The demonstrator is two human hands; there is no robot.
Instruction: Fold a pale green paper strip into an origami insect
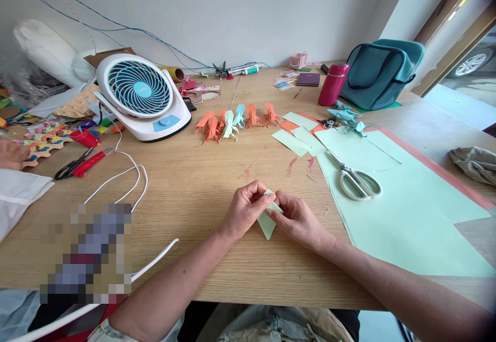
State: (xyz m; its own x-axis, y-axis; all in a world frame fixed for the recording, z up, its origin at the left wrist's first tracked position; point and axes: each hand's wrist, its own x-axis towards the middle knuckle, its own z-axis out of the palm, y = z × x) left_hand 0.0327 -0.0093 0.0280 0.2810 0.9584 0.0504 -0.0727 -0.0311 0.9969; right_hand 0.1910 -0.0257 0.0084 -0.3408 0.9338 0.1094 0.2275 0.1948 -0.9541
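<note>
A pale green folded paper (267,226) is pinched between both hands above the wooden table, its pointed end toward me. My left hand (248,207) grips its upper left part between thumb and fingers. On the paper's right side, my right hand (300,217) pinches a folded edge; its fingertips nearly meet the left thumb. Beyond the hands stand several folded paper figures: orange ones (211,128), a pale green one (229,125) and a blue one (239,116). Small cut paper pieces (290,142) lie to their right.
White-handled scissors (358,183) rest on large green sheets (411,238) at right. A fan (141,94) stands at back left, near red-handled cutters (91,163) and a white cable (134,169). A pink bottle (333,84) and teal bag (382,76) stand behind. Another person's hand (13,154) shows far left.
</note>
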